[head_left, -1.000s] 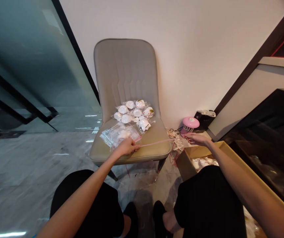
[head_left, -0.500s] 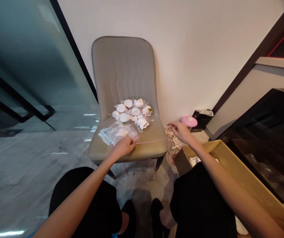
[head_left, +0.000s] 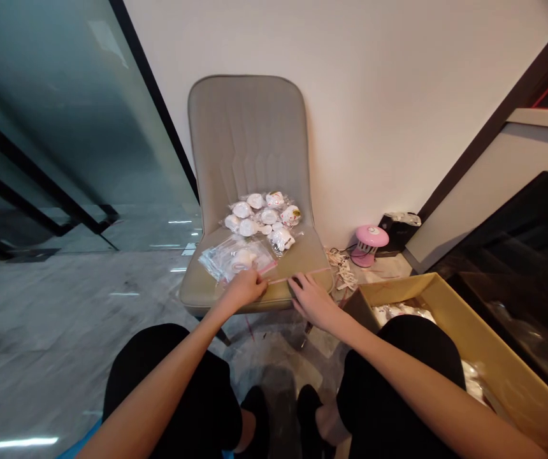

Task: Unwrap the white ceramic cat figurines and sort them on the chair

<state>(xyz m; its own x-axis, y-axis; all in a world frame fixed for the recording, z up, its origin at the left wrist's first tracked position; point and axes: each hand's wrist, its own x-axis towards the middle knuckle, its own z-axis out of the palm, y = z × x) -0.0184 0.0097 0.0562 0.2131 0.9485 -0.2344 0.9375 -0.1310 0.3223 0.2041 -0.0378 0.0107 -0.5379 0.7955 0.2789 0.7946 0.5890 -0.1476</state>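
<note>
My left hand [head_left: 246,288] is closed in a pinch at the near edge of a clear plastic bag [head_left: 267,258] on the chair seat. A white rounded object [head_left: 243,259] shows at the bags, just beyond my fingers. From beside this hand a thin pinkish strip [head_left: 319,271] runs right across the seat. My right hand [head_left: 313,299] is over the seat's front right edge, fingers extended and thumb apart, fingertips at the strip. Flat clear bags [head_left: 211,258] lie stacked to the left. Behind them sit several wrapped white figurines [head_left: 248,227], some with coloured markings.
The beige chair [head_left: 250,127] stands against the wall. At right, a deep cardboard box [head_left: 484,344] holds more wrapped white pieces [head_left: 403,311]. A pink mushroom-shaped device [head_left: 372,237], a black box [head_left: 398,234] and scattered strips [head_left: 343,271] are on the floor.
My right hand has come left and down from beyond the chair's right side to the strip on the seat. My left hand stays at the bag. The view has shifted slightly.
</note>
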